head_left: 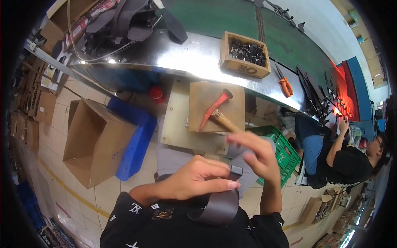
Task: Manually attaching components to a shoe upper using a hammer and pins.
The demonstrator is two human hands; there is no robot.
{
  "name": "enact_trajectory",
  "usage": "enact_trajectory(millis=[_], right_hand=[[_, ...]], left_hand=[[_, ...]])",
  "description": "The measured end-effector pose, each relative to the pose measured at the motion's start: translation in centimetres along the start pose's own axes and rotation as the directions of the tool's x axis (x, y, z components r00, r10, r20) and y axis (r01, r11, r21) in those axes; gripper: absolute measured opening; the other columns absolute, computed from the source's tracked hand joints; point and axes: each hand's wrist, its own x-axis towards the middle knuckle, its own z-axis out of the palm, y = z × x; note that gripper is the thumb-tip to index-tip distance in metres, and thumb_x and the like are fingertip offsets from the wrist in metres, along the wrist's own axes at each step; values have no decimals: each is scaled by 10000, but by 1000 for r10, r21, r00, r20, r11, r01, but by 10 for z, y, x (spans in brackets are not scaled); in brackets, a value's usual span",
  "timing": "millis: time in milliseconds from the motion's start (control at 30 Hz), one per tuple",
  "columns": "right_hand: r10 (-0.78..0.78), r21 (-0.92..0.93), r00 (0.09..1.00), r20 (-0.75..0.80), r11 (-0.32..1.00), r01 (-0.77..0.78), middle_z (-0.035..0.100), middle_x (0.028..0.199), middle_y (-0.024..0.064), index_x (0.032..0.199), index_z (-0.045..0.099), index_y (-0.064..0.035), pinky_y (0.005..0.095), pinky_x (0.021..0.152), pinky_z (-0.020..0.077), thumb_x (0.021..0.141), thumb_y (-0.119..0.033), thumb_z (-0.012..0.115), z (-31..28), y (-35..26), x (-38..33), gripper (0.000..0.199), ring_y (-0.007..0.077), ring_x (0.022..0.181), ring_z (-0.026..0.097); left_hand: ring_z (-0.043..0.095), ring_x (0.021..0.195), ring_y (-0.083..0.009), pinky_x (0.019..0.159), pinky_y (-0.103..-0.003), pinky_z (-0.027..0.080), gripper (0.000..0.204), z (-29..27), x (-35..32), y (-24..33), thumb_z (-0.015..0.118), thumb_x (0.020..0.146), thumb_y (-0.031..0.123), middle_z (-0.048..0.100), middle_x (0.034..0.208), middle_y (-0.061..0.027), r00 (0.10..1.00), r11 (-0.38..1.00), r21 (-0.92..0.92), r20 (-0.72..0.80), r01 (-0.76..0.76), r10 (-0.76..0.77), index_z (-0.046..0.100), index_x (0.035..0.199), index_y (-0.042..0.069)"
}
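My left hand [192,180] is closed on a dark brown strap [221,208], which hangs in a curve in front of my shirt. A small black rectangular piece [236,171] sits at the strap's upper end, by my thumb and fingers. My right hand [258,155] is raised just to the right of it, its fingers apart and nothing seen in them. Its fingertips are close to the handle end of a hammer [216,105] with a red head and wooden handle. The hammer lies on a brown square board [235,93]; whether my fingers touch its handle, I cannot tell.
On the metal bench edge stand a wooden box [246,71] of small black parts and orange-handled pliers [285,87]. Dark straps [136,20] pile up at the left. Below are a cardboard box [95,144], a blue bin [134,153] and a green crate [285,159]. A co-worker [351,165] sits right.
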Motion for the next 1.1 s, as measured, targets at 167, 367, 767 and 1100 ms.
enact_trajectory(millis=[167,367,767,1100], right_hand=[[-83,694,986,144,719,-41,650,1119,183,1053,678,37,397,904,493,867,-352,712,-7,-20,-13,433,296,1046,619],[-34,868,992,124,489,-92,619,1010,141,919,639,-5,457,914,463,879,-477,679,18,-33,-5,475,321,1017,580],[478,613,656,-584,789,-30,622,1189,123,1189,587,31,324,889,474,1047,-276,468,-32,38,-37,358,192,1059,598],[578,589,513,-634,791,-163,658,1081,86,1157,636,-3,274,785,514,1007,-187,541,-29,79,-60,256,144,993,609]], left_hand=[[370,567,-111,539,-306,322,274,0,1,-1,625,968,229,435,602,-69,981,993,-83,181,89,-73,658,858,-20],[567,1129,-186,983,-303,419,388,2,1,-4,531,1021,309,647,1133,-124,894,891,-330,418,314,-160,622,1183,-32],[563,1120,-123,975,-291,463,485,-63,-23,-8,723,878,58,604,1228,-55,970,998,-20,-235,57,-60,539,1326,17],[566,704,-122,569,-293,455,307,-476,23,175,670,899,250,627,831,-7,560,644,573,-787,506,259,653,1128,47]])
